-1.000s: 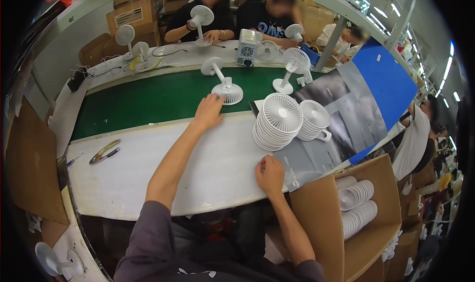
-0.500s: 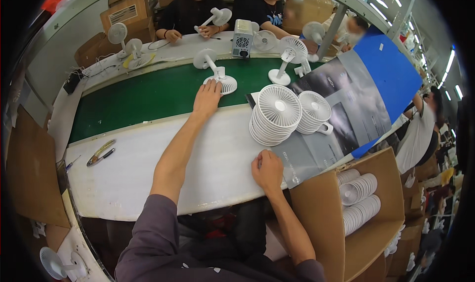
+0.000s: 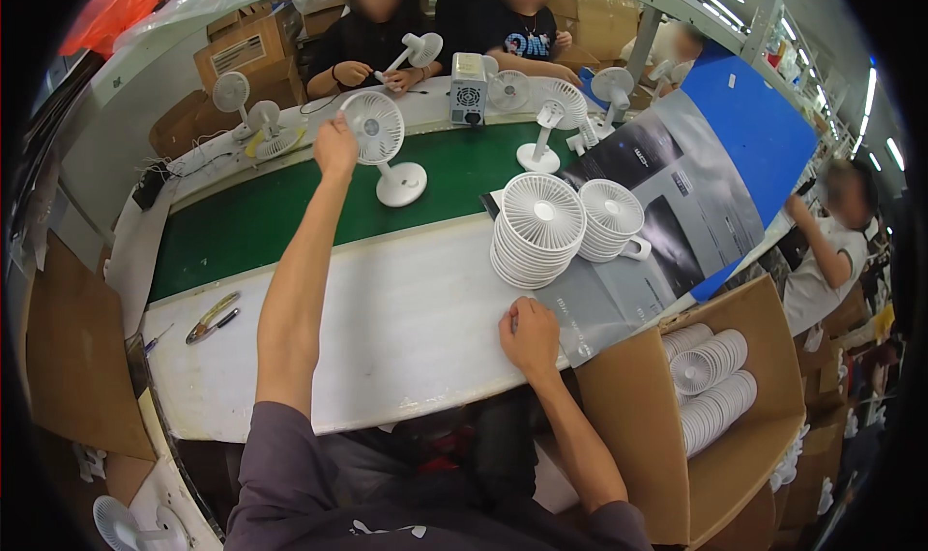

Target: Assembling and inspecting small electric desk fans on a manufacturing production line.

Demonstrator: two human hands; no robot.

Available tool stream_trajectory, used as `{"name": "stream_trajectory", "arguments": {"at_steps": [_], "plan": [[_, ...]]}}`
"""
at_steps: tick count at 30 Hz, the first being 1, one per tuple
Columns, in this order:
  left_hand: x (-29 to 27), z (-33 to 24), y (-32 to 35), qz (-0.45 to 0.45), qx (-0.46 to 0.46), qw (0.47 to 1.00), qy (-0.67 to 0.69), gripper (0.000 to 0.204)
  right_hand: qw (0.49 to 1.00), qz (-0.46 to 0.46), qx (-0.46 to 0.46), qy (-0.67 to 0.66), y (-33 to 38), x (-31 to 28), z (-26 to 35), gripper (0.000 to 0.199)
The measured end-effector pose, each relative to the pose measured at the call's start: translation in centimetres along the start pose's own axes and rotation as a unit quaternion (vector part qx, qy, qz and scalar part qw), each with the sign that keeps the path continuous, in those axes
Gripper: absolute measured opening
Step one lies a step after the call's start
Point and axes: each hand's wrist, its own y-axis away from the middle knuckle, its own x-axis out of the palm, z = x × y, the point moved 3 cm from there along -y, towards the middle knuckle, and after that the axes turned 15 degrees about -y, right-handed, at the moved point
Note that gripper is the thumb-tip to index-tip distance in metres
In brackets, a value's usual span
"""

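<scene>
A small white desk fan [image 3: 375, 129] stands on its round base on the green strip of the table. My left hand [image 3: 335, 147] reaches out to it with the fingers closed on the left rim of its head. Near the front edge of the white table top rests my right hand [image 3: 530, 336], its fingers curled in; whether anything lies inside them is hidden. Just beyond it rises a stack of white fan grilles [image 3: 541, 217], with a second, shorter stack [image 3: 611, 217] to its right.
Pliers [image 3: 213, 314] lie at the left on the white table top [image 3: 406, 338]. A cardboard box [image 3: 628, 425] of grilles stands at the lower right, beside printed sheeting [image 3: 667, 203]. Another white fan [image 3: 551, 126] stands farther right. People work across the table behind a grey box-shaped device [image 3: 469, 89].
My left hand has moved left and away from me, from the fan's base to its head. The fan, tipped over before with its head to the far left, now stands upright.
</scene>
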Motion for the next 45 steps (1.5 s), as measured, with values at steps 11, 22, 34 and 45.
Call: {"name": "stream_trajectory", "arguments": {"at_steps": [11,22,34,45], "plan": [[-16.9,1.9,5.3,-0.003,0.038,0.997,0.065,0.045,0.997,-0.044,-0.024,-0.064,0.4,-0.8,-0.3,0.013],[-27.5,8.9,16.3,-0.054,0.003,0.999,0.006,0.034,0.969,-0.178,-0.167,0.037,-6.8,-6.0,4.1,0.040],[-29.4,11.5,20.8,-0.089,0.054,0.993,0.054,0.030,0.989,-0.020,-0.112,0.094,-8.8,-7.0,4.5,0.019],[-29.1,15.0,22.7,0.056,-0.007,0.982,0.183,0.048,0.819,0.079,0.159,-0.546,-3.6,-5.1,8.2,0.033]]}}
